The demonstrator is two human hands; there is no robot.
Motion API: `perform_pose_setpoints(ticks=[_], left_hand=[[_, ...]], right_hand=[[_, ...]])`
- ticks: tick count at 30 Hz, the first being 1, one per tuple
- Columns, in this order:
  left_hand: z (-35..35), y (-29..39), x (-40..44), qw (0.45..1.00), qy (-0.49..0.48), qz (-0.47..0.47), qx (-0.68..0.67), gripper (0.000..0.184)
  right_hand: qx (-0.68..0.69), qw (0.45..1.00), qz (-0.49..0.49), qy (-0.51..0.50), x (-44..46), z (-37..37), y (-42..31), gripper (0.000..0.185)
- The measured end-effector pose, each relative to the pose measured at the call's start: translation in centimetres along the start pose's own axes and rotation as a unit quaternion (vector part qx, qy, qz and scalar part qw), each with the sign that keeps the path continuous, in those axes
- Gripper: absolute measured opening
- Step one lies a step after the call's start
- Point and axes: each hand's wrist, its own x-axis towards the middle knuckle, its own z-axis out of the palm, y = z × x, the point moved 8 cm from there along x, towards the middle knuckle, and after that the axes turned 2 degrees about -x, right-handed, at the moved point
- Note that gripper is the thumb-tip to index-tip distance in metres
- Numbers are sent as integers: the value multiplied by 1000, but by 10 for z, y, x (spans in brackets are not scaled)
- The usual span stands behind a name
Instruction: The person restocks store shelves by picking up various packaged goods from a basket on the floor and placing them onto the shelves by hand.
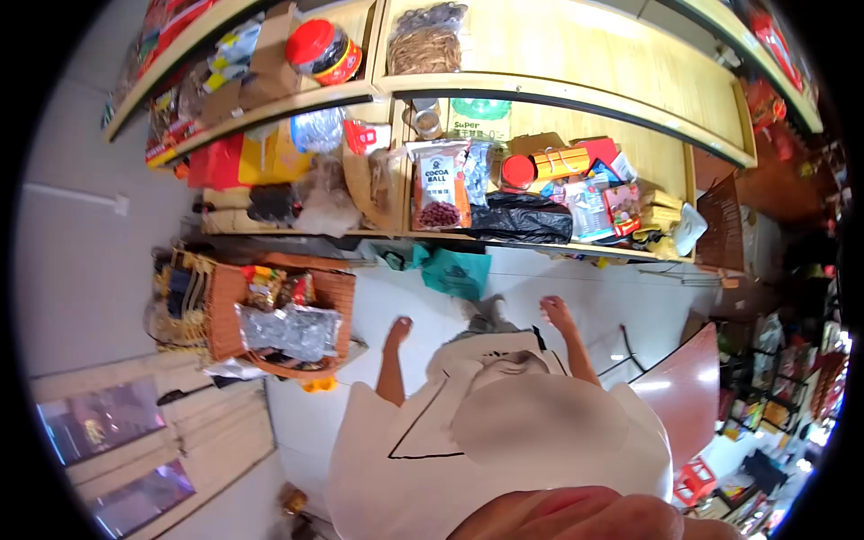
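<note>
My left hand [399, 329] hangs over the tiled floor, its fingers curled in with nothing seen in them. It is nearest to a woven basket [225, 310], but apart from it. The basket holds a silvery clear plastic package [290, 330] and snack packets [264, 286]. My right hand [555, 311] hangs on the other side of my body, fingers loosely bent and apart, holding nothing. Ahead of both hands is a wooden shelf [540, 96]. A cocoa ball bag [439, 184], a red-lidded jar [517, 172] and a black plastic bag [522, 218] sit on its lower level.
A teal bag [456, 273] lies on the floor under the shelf, ahead of my feet. The upper level bears a large red-lidded jar [324, 51] and a bag of brown strips [426, 50]. A reddish panel [684, 387] and a red stool [695, 481] stand at the right.
</note>
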Motion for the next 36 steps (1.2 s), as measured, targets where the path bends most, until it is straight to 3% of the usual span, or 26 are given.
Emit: perform_pose_setpoints(ticks=[1,2,3,4,6,8,10,12,14,16,19,20,22,23,24,25,27,28,29,30,33,35,36], left_hand=[[-12,19,16,995,52,79,23,12],[-28,25,22,983,117,25,-141,21],[-48,70,14,973,165,14,-159,25],[-78,135,7,960,211,110,-151,29],[-113,207,35,952,215,120,-183,33],[-163,322,26,935,255,179,-170,32],[-201,417,25,870,285,356,-188,32],[-239,507,12,863,303,391,-109,32],[-268,559,24,795,388,466,-25,38],[-299,603,29,800,405,437,-66,38],[-324,620,82,739,519,428,-14,39],[-329,616,113,778,521,350,12,42],[-328,616,148,767,559,310,61,49],[-324,622,152,769,561,298,79,51],[-323,631,146,784,556,244,126,53],[-322,630,159,818,521,224,100,52],[-314,629,155,749,615,219,113,55],[-318,629,164,795,565,192,112,57],[-315,626,169,744,619,200,153,58],[-317,624,165,769,597,178,143,59],[-318,615,171,801,559,196,91,69],[-314,614,170,833,508,217,32,72],[-317,614,165,852,473,223,-12,73]], right_hand=[[10,998,-59,-14,4,1,-30,38],[21,992,-118,-34,7,1,-65,37],[15,993,-105,-45,14,2,-94,38],[15,994,-95,-55,19,2,-126,39],[25,980,-179,-78,29,-5,-201,42],[104,960,-248,-73,46,-15,-274,39],[92,954,-276,-73,43,-26,-367,35],[85,910,-405,-8,48,-42,-466,27],[158,890,-424,-46,53,-44,-552,35],[190,892,-411,-13,86,-44,-618,53],[12,928,-364,82,176,-34,-681,85],[-7,928,-365,69,204,-29,-687,86],[-95,937,-336,23,245,-10,-693,80],[-105,921,-374,28,279,-5,-690,76],[-115,904,-411,35,312,-1,-686,73],[-66,905,-419,-36,300,13,-689,62],[35,894,-407,-183,270,39,-695,41],[-27,918,-363,-156,266,44,-696,42],[-130,912,-368,-128,262,47,-700,37],[-125,872,-453,-139,278,55,-705,37],[-195,844,-498,-47,289,47,-710,48],[-215,788,-572,70,269,32,-718,54],[-162,775,-605,79,219,32,-723,56]])
